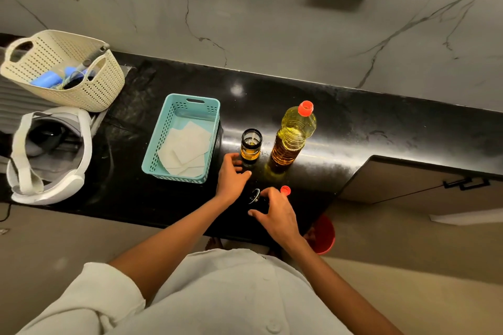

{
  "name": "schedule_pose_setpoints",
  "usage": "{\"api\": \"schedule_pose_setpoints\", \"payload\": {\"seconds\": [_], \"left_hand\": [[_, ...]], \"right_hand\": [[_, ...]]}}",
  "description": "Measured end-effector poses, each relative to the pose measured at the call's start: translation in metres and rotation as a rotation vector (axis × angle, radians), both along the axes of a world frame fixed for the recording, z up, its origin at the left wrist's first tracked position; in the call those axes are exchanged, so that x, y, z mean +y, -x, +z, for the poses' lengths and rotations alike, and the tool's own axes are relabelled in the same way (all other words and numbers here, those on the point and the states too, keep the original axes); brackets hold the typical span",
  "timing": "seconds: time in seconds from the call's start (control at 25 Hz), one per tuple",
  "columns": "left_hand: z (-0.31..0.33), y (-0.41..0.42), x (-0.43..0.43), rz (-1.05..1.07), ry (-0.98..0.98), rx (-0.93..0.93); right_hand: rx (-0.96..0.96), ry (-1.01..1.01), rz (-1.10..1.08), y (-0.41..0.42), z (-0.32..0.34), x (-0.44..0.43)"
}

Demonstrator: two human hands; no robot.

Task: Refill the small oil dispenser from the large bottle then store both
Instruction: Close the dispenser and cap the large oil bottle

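The small glass oil dispenser [251, 147] stands open on the black counter [381, 128], with amber oil in its lower part. My left hand [232, 174] curls round its base from the left. Right of it stands the large oil bottle [294, 139], about two-thirds full, with a red top. A loose red cap [285, 190] lies on the counter in front of the bottle. My right hand [276, 212] pinches the dispenser's black lid [254, 195] between thumb and fingers, just left of that cap.
A teal plastic basket [152, 155] holding folded white cloths sits left of the dispenser. A cream woven basket [89, 90] with utensils and a white headset [54, 171] lie further left. A cabinet door [408, 182] stands at the right, and a red bucket [325, 234] is below the counter edge.
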State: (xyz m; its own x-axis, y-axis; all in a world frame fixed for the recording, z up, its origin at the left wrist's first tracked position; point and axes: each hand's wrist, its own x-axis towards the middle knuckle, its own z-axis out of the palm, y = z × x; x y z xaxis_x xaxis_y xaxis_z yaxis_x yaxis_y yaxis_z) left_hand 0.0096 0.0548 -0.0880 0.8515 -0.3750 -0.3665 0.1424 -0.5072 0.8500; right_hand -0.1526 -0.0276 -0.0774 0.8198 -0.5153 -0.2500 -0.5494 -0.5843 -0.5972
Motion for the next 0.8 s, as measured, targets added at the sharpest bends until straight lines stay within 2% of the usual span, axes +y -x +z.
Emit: {"api": "schedule_pose_setpoints", "payload": {"seconds": [0.2,0.32,0.48,0.64,0.8], "left_hand": [[-0.002,0.002,0.002,-0.019,0.005,-0.002],[-0.005,-0.001,0.001,-0.013,-0.001,-0.008],[-0.002,-0.019,-0.004,0.004,0.015,-0.047],[0.009,-0.044,-0.018,-0.082,0.072,-0.070],[0.013,-0.052,-0.028,-0.118,0.098,-0.113]], "right_hand": [[-0.115,0.072,-0.040,-0.006,-0.005,0.002],[-0.169,-0.058,-0.139,-0.009,-0.002,-0.002],[-0.378,-0.200,-0.297,-0.033,0.028,-0.019],[-0.544,-0.069,-0.271,-0.081,0.072,-0.037],[-0.506,0.178,-0.132,-0.119,0.084,-0.044]]}}
